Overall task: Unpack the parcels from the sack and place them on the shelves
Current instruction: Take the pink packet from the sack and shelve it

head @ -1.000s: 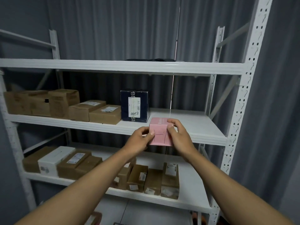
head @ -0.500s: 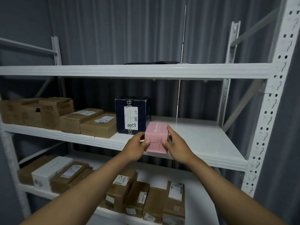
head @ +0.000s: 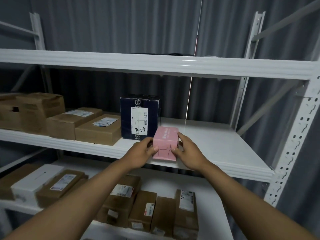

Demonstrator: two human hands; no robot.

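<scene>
Both hands, left hand and right hand, grip pink box by its sides at shelf front edge, long axis pointing inward, just right of navy box.

bare middle shelf open to the right, navy box blocking left, upper shelf overhead

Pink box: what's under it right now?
The pink box sits on the middle shelf, near its front edge, held by the left hand and right hand. Its underside is covered, so full contact can't be confirmed.
</scene>
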